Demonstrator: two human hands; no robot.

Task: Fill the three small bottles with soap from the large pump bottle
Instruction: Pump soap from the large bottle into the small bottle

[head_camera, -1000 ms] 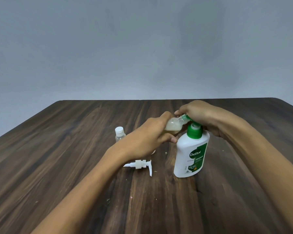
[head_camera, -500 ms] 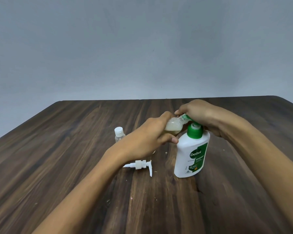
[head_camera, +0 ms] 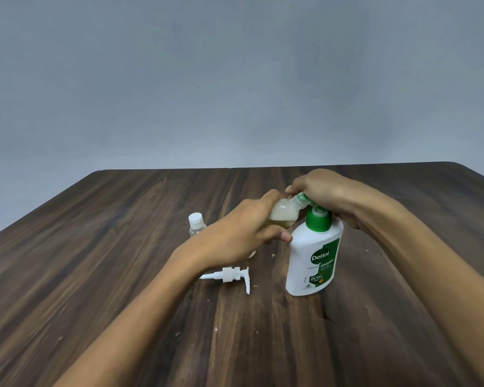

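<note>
Filling a small bottle at the pump

The left hand (head_camera: 235, 238) holds a small bottle (head_camera: 284, 215), half full, tipped under the spout. The right hand (head_camera: 327, 196) holds down the pump on the big soap bottle (head_camera: 313, 258). Next: more slow pumps. Brown wood table (head_camera: 95, 261), grey wall (head_camera: 235, 79).

1. A single view is given: head-worn, wide-angle, aimed forward and slightly down across the table (head_camera: 101, 275).
2. The upper half of the frame is filled by the grey wall (head_camera: 235, 79); the table's far edge is seen about mid-height.
3. Both forearms are seen entering from the bottom corners, with the left hand (head_camera: 235, 236) and right hand (head_camera: 327, 194) caught close in, near frame centre.
4. No second view is supplied, so no overlap is shared.
</note>
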